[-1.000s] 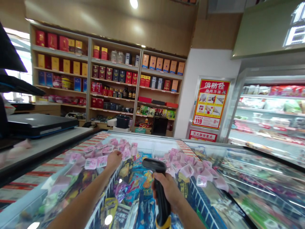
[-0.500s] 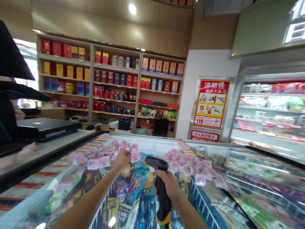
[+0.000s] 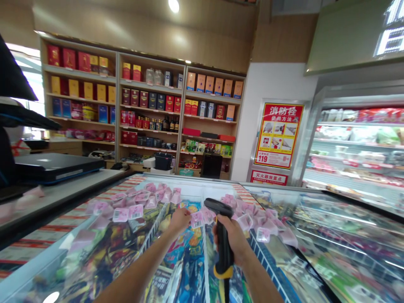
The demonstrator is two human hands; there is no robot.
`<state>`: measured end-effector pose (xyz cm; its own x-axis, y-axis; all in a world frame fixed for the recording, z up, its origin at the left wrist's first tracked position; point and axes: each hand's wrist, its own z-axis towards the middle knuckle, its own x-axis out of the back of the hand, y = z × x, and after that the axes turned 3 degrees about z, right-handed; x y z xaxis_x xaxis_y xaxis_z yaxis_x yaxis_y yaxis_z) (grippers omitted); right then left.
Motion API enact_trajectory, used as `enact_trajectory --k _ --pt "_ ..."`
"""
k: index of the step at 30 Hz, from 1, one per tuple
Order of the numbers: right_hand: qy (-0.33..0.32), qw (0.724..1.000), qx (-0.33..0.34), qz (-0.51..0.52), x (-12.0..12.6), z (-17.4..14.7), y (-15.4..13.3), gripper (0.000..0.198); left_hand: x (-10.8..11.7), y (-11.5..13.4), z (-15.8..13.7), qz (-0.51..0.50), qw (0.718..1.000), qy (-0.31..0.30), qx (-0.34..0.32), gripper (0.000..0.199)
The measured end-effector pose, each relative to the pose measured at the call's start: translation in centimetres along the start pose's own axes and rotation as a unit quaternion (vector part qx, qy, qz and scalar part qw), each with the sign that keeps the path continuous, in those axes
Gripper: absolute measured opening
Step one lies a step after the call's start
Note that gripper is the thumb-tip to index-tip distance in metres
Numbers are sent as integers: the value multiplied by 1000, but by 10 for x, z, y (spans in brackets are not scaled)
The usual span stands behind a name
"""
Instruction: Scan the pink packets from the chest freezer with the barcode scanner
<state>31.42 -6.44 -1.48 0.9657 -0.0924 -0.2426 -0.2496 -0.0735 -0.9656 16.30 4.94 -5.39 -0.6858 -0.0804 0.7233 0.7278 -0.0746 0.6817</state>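
My left hand (image 3: 181, 220) is closed in a pinch on the edge of a small pink pack (image 3: 197, 219) with a barcode label. In my right hand (image 3: 232, 232) is a black and yellow barcode scanner (image 3: 223, 240), gripped by its handle. The scanner's head is just right of the pack, and another pink piece (image 3: 208, 216) shows between them. Many similar pink packs (image 3: 135, 211) lie in a cluster on the left of the freezer's glass top (image 3: 104, 269). A second cluster of pink packs (image 3: 245, 221) lies to the right, partly hidden behind my right hand.
Under the glass, blue snack bags (image 3: 191, 256) lie between white wire dividers (image 3: 263, 261). A counter with a flat black device (image 3: 59, 166) stands left. Shelves of boxed goods (image 3: 151, 101), a red fire-hydrant sign (image 3: 279, 134) and a lit chiller (image 3: 356, 147) are beyond.
My left hand has moved right with the pink pack, away from the left cluster and toward the scanner. The scanner has shifted slightly right and up in view.
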Motion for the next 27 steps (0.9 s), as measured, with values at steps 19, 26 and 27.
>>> enact_trajectory --k 19,26,27 --pt "-15 1000 1 -11 -7 -3 5 33 37 -24 -1 105 991 79 -40 23" --pt "-40 999 -7 -3 -32 -5 9 33 111 -90 1 253 953 167 -6 36" --pt "-44 999 -4 -5 -36 -5 10 32 114 -94 1 264 950 165 -2 35"
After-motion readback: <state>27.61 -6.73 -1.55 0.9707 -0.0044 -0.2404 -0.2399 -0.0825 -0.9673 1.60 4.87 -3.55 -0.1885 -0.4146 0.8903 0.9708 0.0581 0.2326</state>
